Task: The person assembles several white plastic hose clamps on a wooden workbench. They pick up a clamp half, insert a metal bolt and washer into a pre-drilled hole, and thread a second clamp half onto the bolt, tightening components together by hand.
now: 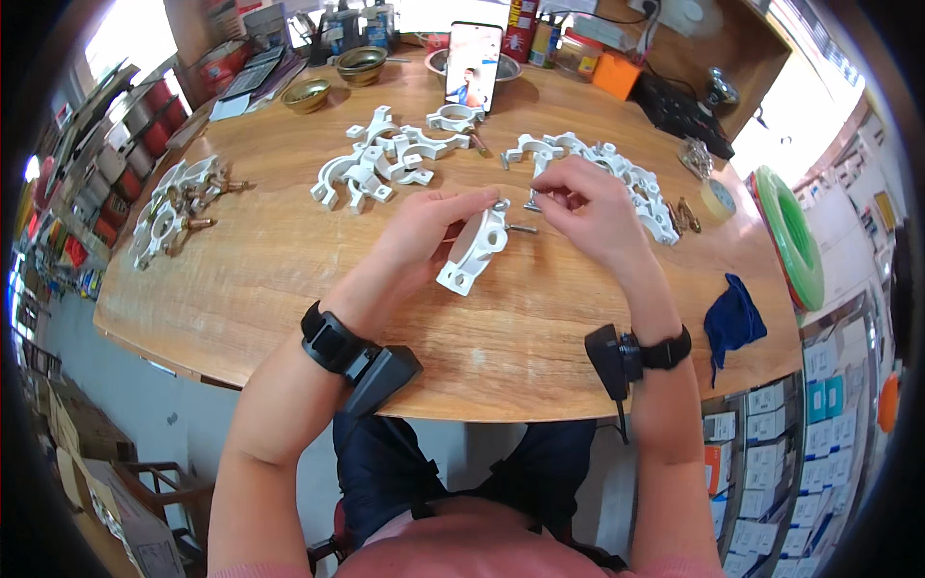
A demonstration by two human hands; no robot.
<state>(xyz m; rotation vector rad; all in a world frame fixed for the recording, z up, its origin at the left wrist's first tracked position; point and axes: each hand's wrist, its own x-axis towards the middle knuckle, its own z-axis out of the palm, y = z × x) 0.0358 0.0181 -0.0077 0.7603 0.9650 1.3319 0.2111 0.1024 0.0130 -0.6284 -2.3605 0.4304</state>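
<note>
A: Where's the clamp [474, 252]?

B: Table [289, 279] centre, pinched at its top ear by the left hand [424, 236]. Its long axis runs from 1 o'clock down to 7.

A: And the right hand [588, 207]?

B: At 3 o'clock from the ear, fingertips pinching a small bolt [520, 228] pointing at it. Left is nearer; spare clamps [385, 159] lie at 11

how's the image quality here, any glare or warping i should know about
Head view: strong fisheye, the wooden table edge bows and the corners go black; the window top right is blown out; the phone screen is bright; the left hand, right hand and white clamp are sharp and evenly lit.
</note>
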